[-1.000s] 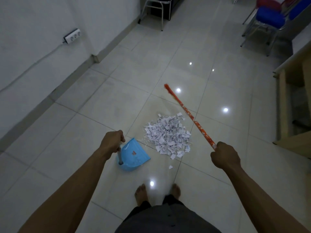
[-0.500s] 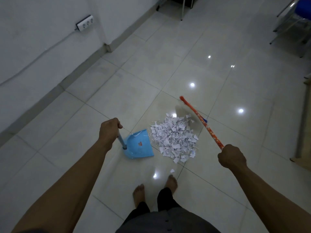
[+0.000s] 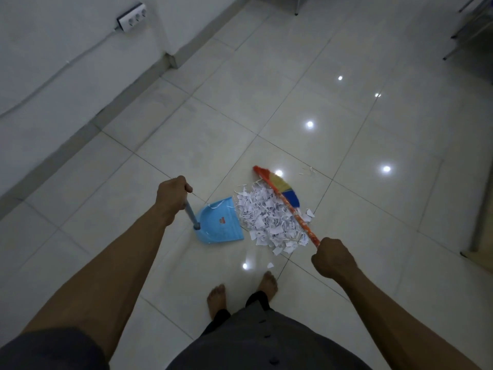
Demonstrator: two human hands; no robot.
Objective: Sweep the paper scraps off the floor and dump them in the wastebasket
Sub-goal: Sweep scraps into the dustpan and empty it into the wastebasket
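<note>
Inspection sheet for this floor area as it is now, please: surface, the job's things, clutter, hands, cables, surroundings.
Surface: glossy pale tiled floor with lamp reflections.
Job's things: paper scraps pile lies between the blue dustpan and the broom; only a few strips in the pan; wastebasket not in view.
Clutter: stray scrap near the bare feet; thin strips beyond the broom head.
Hands: left hand grips the dustpan's handle; right hand grips the broom's handle.
Cables: white cable runs along the wall to a socket strip.
Surroundings: wall at left; chair legs at upper right.

We are seeing the paper scraps (image 3: 269,217) lying on the floor (image 3: 373,182), the dustpan (image 3: 220,225) touching their left edge, the broom (image 3: 286,204) lying along their right.
</note>
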